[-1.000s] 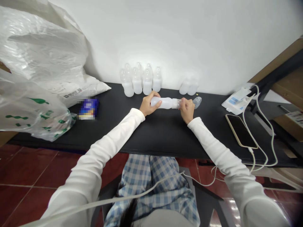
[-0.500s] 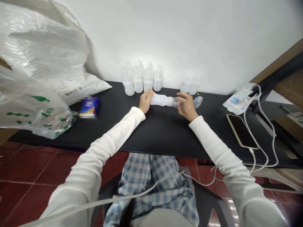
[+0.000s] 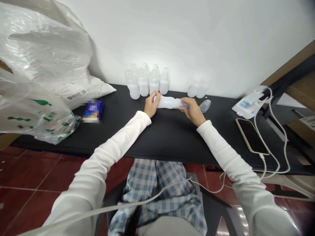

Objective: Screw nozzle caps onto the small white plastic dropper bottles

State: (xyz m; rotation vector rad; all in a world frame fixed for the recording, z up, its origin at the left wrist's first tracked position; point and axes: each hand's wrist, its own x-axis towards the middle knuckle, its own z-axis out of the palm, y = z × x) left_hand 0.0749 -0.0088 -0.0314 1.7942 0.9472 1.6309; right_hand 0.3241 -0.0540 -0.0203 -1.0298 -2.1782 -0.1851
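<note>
A white baby bottle (image 3: pixel 167 102) lies sideways in the air over the black table, its nipple end pointing right. My left hand (image 3: pixel 152 104) is wrapped round the bottle's base. At the other end, my right hand (image 3: pixel 193 110) has its thumb and fingers closed round the collar and clear nipple, which they partly cover. Just right of that hand a clear dome cap (image 3: pixel 205 105) lies on the table. Behind my left hand stand several capped baby bottles (image 3: pixel 154 80) in a group against the wall. Two bottles without caps (image 3: pixel 193 89) stand farther right.
Large white plastic bags (image 3: pixel 49 52) and a bag with green print (image 3: pixel 34 114) fill the left side, beside a blue packet (image 3: pixel 93 110). On the right are a phone (image 3: pixel 252 136) on a cable (image 3: pixel 285 144) and a white-and-blue package (image 3: pixel 247 105).
My right hand's fingers, spread more loosely before, have closed round the bottle's collar and nipple. My left hand keeps its hold on the base.
</note>
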